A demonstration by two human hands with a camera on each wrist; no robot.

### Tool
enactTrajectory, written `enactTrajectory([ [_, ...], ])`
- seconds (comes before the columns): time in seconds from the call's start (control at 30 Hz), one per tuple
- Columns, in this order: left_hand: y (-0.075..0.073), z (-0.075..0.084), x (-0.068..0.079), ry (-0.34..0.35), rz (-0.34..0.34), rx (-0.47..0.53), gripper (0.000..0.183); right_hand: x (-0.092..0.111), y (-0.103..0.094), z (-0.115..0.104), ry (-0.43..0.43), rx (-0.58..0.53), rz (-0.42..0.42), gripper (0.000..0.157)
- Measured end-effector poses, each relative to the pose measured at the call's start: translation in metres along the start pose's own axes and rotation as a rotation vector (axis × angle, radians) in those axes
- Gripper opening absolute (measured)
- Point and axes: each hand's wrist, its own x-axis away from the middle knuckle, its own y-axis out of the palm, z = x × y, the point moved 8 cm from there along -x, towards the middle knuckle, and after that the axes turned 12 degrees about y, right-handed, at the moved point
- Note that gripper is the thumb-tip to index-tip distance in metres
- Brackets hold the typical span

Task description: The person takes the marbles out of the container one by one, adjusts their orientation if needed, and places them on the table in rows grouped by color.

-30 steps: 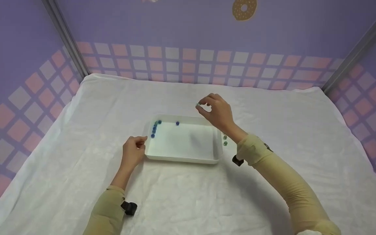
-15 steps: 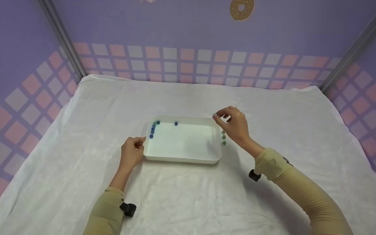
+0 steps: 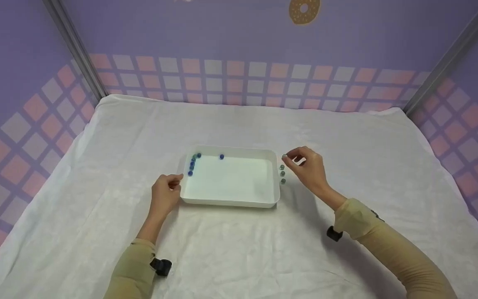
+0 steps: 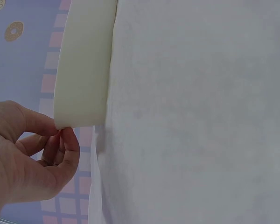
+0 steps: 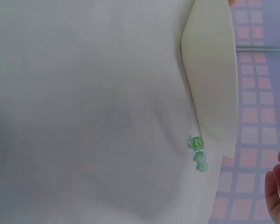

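My left hand (image 3: 166,193) pinches the rim at the left side of a shallow white tray (image 3: 230,203); the left wrist view shows thumb and fingertips meeting at the tray's corner. My right hand (image 3: 307,168) is raised just beyond the tray's right side, pinching a clear glass marble (image 3: 284,156) between thumb and index finger. Below it, three greenish marbles (image 3: 282,173) stand in a row on the cloth along the tray's outer right wall. Inside the tray, several blue and teal marbles (image 3: 192,163) line the left wall. One dark blue marble (image 3: 222,157) sits apart by the back wall.
A white cloth (image 3: 230,245) with wrinkles covers the table. Purple panels (image 3: 243,29) with pink and white checks enclose the back and sides, joined by grey metal posts (image 3: 77,50). Black wrist cameras (image 3: 335,233) hang below both sleeves.
My right hand has moved from above the tray's back edge rightward and down, past the right wall, with the clear marble still pinched. The left hand keeps its place on the tray.
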Motion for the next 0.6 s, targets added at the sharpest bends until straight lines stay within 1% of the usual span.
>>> enactTrajectory([
  [0.23, -0.001, -0.001, 0.0, -0.015, -0.006, 0.0, 0.034, 0.008, 0.003, 0.013, 0.055, -0.001, -0.045, 0.011],
  [0.37, -0.002, 0.0, -0.001, -0.012, 0.0, 0.005, 0.034, 0.013, 0.006, 0.019, 0.078, 0.004, -0.063, 0.011],
  [0.47, -0.002, 0.0, -0.001, -0.014, -0.003, 0.003, 0.034, 0.018, 0.01, 0.024, 0.098, 0.02, -0.093, 0.013],
  [0.6, -0.001, -0.001, -0.001, -0.036, -0.016, 0.008, 0.034, 0.026, 0.016, 0.029, 0.132, 0.062, -0.14, 0.013],
])
